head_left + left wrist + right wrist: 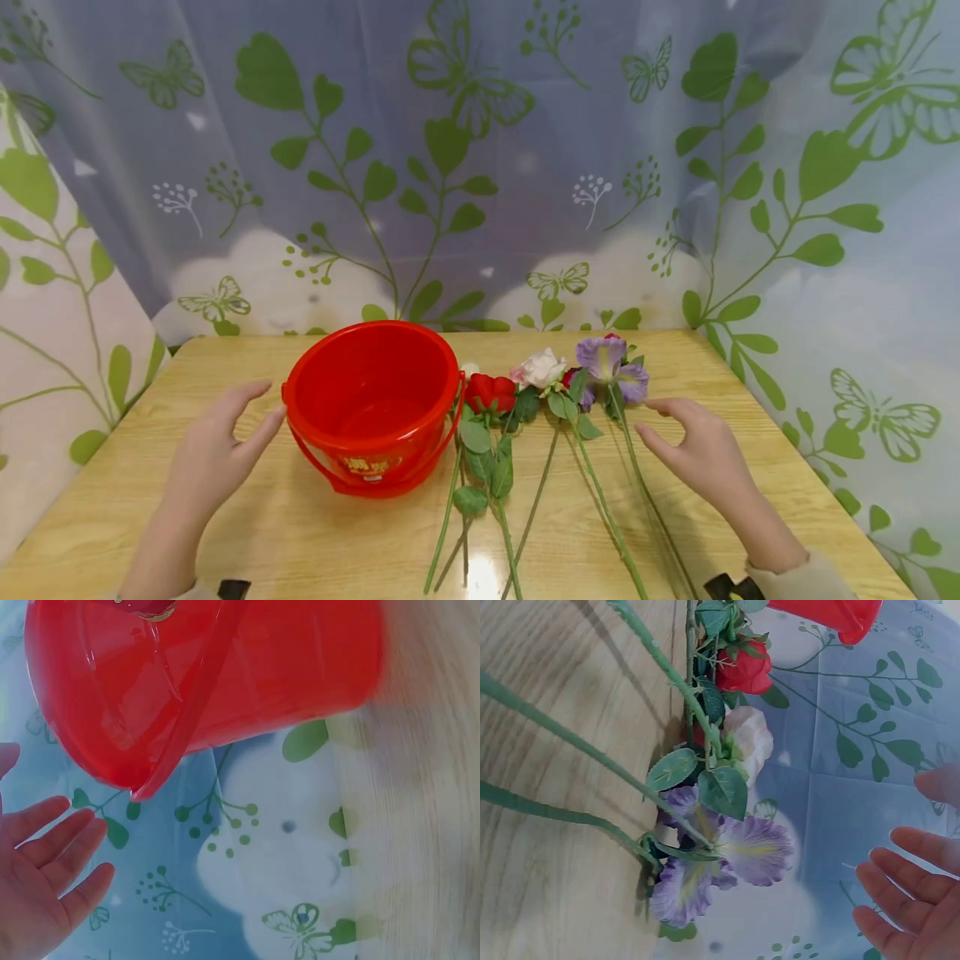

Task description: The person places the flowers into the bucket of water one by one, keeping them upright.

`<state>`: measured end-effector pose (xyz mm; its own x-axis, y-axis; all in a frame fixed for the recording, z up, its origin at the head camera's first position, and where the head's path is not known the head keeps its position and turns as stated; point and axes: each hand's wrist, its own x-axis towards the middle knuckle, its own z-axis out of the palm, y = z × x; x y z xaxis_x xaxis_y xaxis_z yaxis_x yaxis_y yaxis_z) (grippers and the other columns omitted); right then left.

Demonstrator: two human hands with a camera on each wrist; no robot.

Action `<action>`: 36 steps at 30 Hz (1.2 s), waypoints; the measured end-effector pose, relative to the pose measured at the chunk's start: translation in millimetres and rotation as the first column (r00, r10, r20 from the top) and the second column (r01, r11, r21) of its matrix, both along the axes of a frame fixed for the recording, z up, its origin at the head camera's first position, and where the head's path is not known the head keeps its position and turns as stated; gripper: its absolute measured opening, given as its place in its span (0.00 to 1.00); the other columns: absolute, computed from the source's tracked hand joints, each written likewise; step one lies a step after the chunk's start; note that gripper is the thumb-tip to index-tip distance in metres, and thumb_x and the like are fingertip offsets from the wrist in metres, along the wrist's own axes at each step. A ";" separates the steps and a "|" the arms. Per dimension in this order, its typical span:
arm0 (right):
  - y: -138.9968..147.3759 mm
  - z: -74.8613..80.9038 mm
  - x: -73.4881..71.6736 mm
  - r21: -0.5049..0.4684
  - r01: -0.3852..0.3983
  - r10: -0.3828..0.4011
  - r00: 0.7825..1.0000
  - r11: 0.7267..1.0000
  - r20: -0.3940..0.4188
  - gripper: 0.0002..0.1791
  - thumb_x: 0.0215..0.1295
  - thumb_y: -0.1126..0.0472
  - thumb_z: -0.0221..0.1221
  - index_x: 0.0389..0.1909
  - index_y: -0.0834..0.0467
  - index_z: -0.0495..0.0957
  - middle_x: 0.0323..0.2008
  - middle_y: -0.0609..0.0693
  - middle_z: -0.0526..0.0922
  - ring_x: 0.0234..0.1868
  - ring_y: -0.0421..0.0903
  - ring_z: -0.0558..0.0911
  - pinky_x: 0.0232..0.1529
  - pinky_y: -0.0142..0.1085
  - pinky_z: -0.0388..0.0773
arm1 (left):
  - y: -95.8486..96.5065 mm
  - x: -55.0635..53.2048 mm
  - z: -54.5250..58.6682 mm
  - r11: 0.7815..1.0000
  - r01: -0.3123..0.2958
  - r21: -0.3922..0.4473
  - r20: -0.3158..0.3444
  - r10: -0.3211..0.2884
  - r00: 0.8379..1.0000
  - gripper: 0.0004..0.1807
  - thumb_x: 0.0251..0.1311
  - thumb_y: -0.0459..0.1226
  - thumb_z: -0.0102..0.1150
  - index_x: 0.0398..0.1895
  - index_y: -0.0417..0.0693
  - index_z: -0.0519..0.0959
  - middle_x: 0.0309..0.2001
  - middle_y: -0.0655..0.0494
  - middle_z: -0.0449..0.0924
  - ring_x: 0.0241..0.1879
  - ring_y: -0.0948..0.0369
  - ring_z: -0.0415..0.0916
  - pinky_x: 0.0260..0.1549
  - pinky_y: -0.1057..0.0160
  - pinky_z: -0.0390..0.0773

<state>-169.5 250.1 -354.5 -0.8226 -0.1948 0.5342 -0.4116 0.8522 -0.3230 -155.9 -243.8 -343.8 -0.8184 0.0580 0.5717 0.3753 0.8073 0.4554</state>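
Note:
A red plastic bucket with gold lettering stands upright on the table, its handle hanging down at the front. Left of it, my left hand is held with relaxed fingers, thumb and fingertips near the rim. In the left wrist view the fingers of that hand are spread beside the bucket. My right hand holds nothing and hovers right of a purple iris. Beside the iris lie a pale pink rose and a red rose, their long green stems pointing toward me.
The wooden table reaches back to a curtain printed with leaves and butterflies, which also closes off both sides. Crossed flower stems cover the table's front middle, right of the bucket.

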 end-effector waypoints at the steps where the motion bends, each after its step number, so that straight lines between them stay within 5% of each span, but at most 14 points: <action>1: 0.8 -0.5 -0.6 -0.007 0.001 -0.001 1.000 1.000 0.015 0.16 0.52 0.60 0.62 0.40 0.65 0.78 0.36 0.58 0.79 0.37 0.55 0.77 0.33 0.50 0.75 | 0.7 -2.1 0.5 1.000 0.003 0.014 -0.011 -0.003 1.000 0.21 0.56 0.39 0.56 0.47 0.31 0.72 0.46 0.36 0.73 0.47 0.41 0.67 0.42 0.40 0.67; 5: 3.2 -2.6 -3.1 -0.045 -0.002 0.004 0.998 0.999 0.065 0.16 0.53 0.60 0.62 0.41 0.66 0.77 0.37 0.59 0.79 0.38 0.55 0.77 0.35 0.50 0.75 | 3.8 -9.8 1.5 0.998 0.004 0.059 -0.032 -0.002 0.999 0.19 0.56 0.37 0.56 0.47 0.31 0.73 0.45 0.36 0.73 0.43 0.41 0.69 0.38 0.41 0.70; 11: 8.0 -8.2 -8.2 -0.120 -0.007 0.025 0.988 0.993 0.151 0.16 0.54 0.61 0.61 0.41 0.67 0.76 0.37 0.61 0.79 0.38 0.55 0.77 0.38 0.48 0.76 | 7.0 -23.5 -0.2 0.991 -0.022 0.129 0.026 0.019 0.999 0.21 0.58 0.39 0.54 0.49 0.32 0.72 0.48 0.36 0.72 0.42 0.41 0.70 0.34 0.43 0.74; 18: 16.0 -19.7 -18.3 -0.222 0.007 0.062 0.951 0.975 0.303 0.18 0.57 0.58 0.59 0.43 0.67 0.75 0.38 0.60 0.79 0.38 0.54 0.78 0.37 0.42 0.77 | 6.6 -36.5 -5.2 0.972 -0.016 0.233 0.076 -0.002 0.997 0.23 0.58 0.39 0.54 0.51 0.29 0.71 0.51 0.35 0.69 0.50 0.43 0.66 0.42 0.45 0.70; 27: 26.0 -37.9 -33.6 -0.300 0.050 0.108 0.866 0.953 0.487 0.21 0.59 0.57 0.57 0.47 0.69 0.73 0.39 0.59 0.78 0.41 0.54 0.76 0.37 0.43 0.76 | 6.4 -41.3 -13.4 0.947 -0.001 0.320 0.137 -0.045 0.990 0.23 0.58 0.39 0.55 0.51 0.29 0.71 0.50 0.35 0.71 0.42 0.42 0.73 0.34 0.68 0.75; 31: 28.7 -46.3 -41.1 -0.379 0.061 0.179 0.805 0.923 0.566 0.22 0.60 0.60 0.56 0.49 0.73 0.70 0.41 0.62 0.77 0.42 0.55 0.76 0.38 0.43 0.76 | 7.0 -43.6 -16.1 0.939 -0.002 0.344 0.149 -0.052 0.987 0.23 0.58 0.39 0.54 0.52 0.29 0.71 0.49 0.35 0.72 0.43 0.44 0.73 0.30 0.81 0.71; 36: 30.2 -56.2 -46.4 -0.469 0.103 0.254 0.729 0.877 0.635 0.23 0.60 0.64 0.54 0.51 0.78 0.65 0.41 0.66 0.76 0.40 0.54 0.77 0.37 0.41 0.77 | 8.1 -44.1 -17.8 0.928 -0.022 0.371 0.177 -0.048 0.983 0.24 0.59 0.40 0.53 0.53 0.30 0.70 0.49 0.36 0.72 0.45 0.45 0.71 0.31 0.81 0.71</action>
<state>-215.9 280.3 -410.7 -0.9813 -0.1623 -0.1036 0.0062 0.5111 -0.8595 -200.0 -235.7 -361.6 -0.9100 -0.1178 0.3976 0.2682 0.5639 0.7810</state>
